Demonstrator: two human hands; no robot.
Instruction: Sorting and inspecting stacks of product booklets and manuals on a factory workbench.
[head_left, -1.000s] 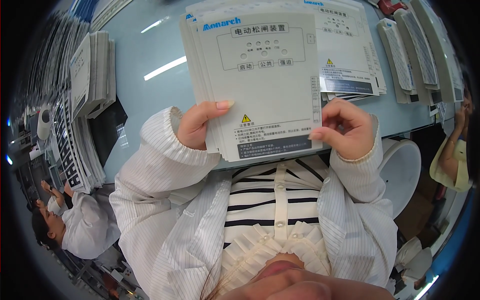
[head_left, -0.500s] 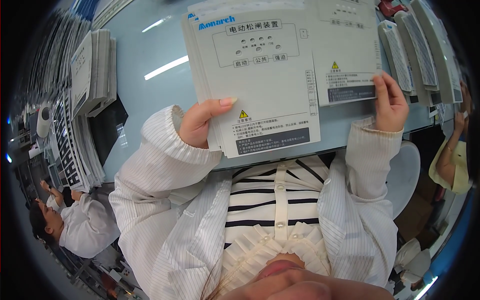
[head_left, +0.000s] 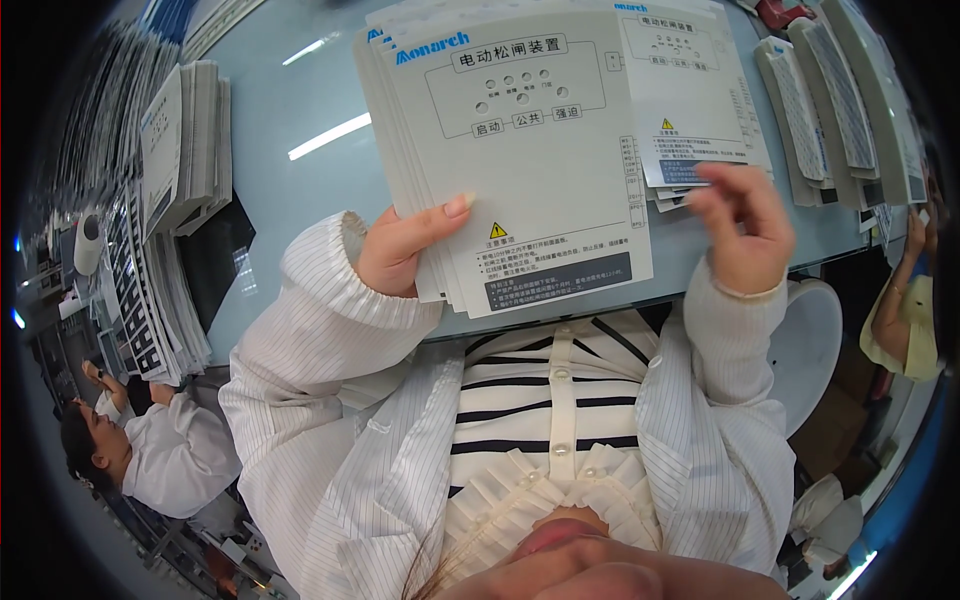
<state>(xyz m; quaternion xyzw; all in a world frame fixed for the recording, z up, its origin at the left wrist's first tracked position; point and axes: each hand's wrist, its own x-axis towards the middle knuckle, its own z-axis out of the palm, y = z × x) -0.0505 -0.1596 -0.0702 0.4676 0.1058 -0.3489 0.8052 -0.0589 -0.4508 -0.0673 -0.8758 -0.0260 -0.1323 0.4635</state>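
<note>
My left hand (head_left: 415, 245) grips the lower left of a fanned stack of white printed label sheets (head_left: 560, 185), its thumb lying on the top sheet. This sheet shows a framed diagram, a yellow warning triangle and a dark text box near the bottom. Beyond its right edge a second pile of similar sheets (head_left: 705, 110) lies on the table, its corners uneven. Just off that pile's lower right corner is my right hand (head_left: 748, 220), slightly blurred, with thumb and index finger bent and apart and no sheet visible between them.
The glossy pale blue table (head_left: 300, 180) carries a tall stack of sheets (head_left: 185, 145) at the left, by more upright bundles. On the right stand several thick stacks (head_left: 835, 100). A white round stool seat (head_left: 810, 345) is beside me. Other people sit at both sides.
My right hand has let go of the sheet it held, which now lies on the right pile, and has drawn down and left. The top sheet in the left stack has shifted slightly right and down.
</note>
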